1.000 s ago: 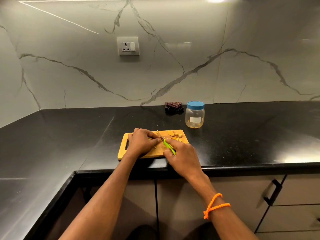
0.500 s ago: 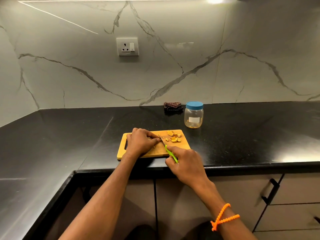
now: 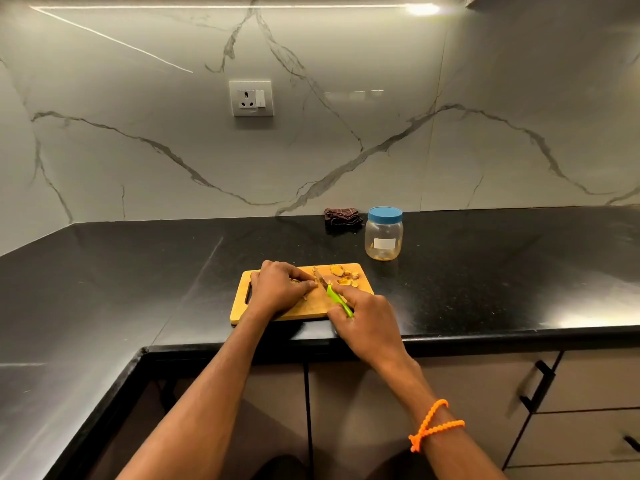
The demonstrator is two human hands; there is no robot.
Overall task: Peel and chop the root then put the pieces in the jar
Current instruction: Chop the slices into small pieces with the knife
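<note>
Head view, left hand: The left hand (image 3: 278, 289) lay on the wooden cutting board (image 3: 311, 304), fingers curled down over the root (image 3: 300, 281), pinning it against the board. Only small bits of the root showed between the fingers.
Head view, right hand: The right hand (image 3: 367, 320) was wrapped around the green handle of the knife (image 3: 334, 294), in a closed hold. The blade pointed away from the person and met the board just beside the left fingertips.
Head view, cut pieces: Some yellow pieces (image 3: 344, 276) lay on the far right part of the board, apart from the blade.
Head view, jar: The clear jar (image 3: 383, 237) stood upright on the black counter (image 3: 485, 271), beyond the far right corner of the board. Its blue lid (image 3: 385, 214) was on. Something yellow showed at the bottom; I could not tell what.
Head view, other things: A dark folded cloth (image 3: 341, 218) sat by the wall, just left of the jar. A white socket (image 3: 251, 98) was on the marble wall. An orange beaded band (image 3: 433, 422) was around the right wrist.
</note>
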